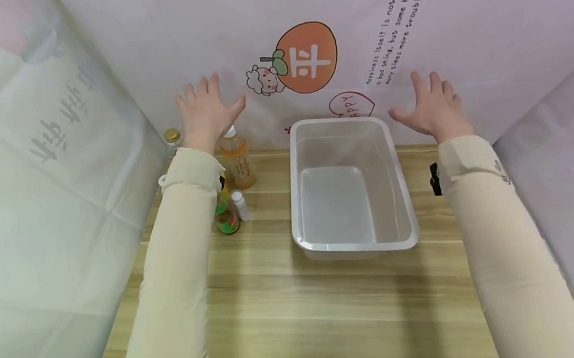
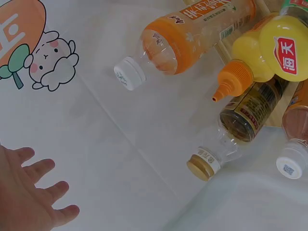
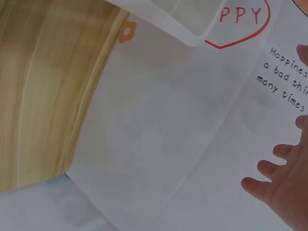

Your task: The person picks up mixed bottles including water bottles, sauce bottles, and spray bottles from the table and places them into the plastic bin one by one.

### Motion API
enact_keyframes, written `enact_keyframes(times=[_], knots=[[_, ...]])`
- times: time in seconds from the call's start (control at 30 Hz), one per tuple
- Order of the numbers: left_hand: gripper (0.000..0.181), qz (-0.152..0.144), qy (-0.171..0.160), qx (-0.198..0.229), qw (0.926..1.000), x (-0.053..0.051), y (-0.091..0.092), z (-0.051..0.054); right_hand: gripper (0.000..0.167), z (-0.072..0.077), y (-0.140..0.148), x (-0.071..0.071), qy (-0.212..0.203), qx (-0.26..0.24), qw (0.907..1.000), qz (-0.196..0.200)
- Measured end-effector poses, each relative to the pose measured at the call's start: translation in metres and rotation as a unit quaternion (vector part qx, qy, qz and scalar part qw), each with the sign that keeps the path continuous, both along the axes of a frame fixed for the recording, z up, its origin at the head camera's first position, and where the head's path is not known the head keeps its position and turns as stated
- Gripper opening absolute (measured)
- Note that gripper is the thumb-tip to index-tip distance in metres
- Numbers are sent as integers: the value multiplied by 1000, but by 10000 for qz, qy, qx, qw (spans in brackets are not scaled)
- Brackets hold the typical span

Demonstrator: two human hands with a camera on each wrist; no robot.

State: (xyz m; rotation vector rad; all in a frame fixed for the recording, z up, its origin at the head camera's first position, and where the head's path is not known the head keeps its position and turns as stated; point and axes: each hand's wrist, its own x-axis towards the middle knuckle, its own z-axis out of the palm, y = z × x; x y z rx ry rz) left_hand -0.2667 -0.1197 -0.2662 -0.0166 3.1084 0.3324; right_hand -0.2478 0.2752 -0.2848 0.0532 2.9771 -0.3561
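- At far left, a pale printed sheet [image 1: 110, 178] hangs beside the table [image 1: 300, 316], whose top shows wood grain.
- A bottle with a gold cap and dark label [image 2: 252, 108] stands near the table's back left corner; the left wrist view shows a white-capped bottle [image 2: 296, 127] near it.
- The left hand [image 1: 206, 110] hovers raised before the patterned backdrop [image 1: 252, 32], its grip spread, fingers and thumb apart and holding nothing, near the bottles.
- Partly behind the left sleeve [image 1: 180, 258], a yellow squeeze bottle with an orange nozzle [image 2: 255, 50] stands among the group.
- Toward the front of the cluster, a green-labeled bottle [image 1: 227, 220] sits just beside a small white-capped bottle [image 1: 240, 205]; behind them rises a bottle of orange drink [image 1: 237, 163], white cap on.
- Near the back of the table, between the two arms, a white plastic bin [image 1: 358, 246] sits upright, its open top facing up.
- A small black object [image 1: 434, 179] shows beside the right sleeve [image 1: 499, 227].
- At right, the right hand [image 1: 435, 105] hangs in the air, its grip likewise spread, beyond the bin's right back corner.
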Motion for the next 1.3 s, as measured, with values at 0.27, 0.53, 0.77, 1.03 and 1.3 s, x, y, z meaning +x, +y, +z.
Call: enact_keyframes(times=[0.27,0.53,0.77,1.03,1.3], knots=[[77,-152,66,71,9998,3,1,-9,89,-25,0,0,-253,-266,9977,563],[70,-275,-3,196,9994,5,2,-18,85,-59,0,3,-20,-476,9901,1317],[66,-483,-86,276,9984,6,8,-25,79,-85,-1,10,375,-503,9839,1671],[63,-696,137,292,9971,8,11,-39,77,-117,-2,18,600,-732,9822,1625],[61,-783,206,457,9957,8,4,-53,75,-132,-1,25,583,-1083,9821,1427]])
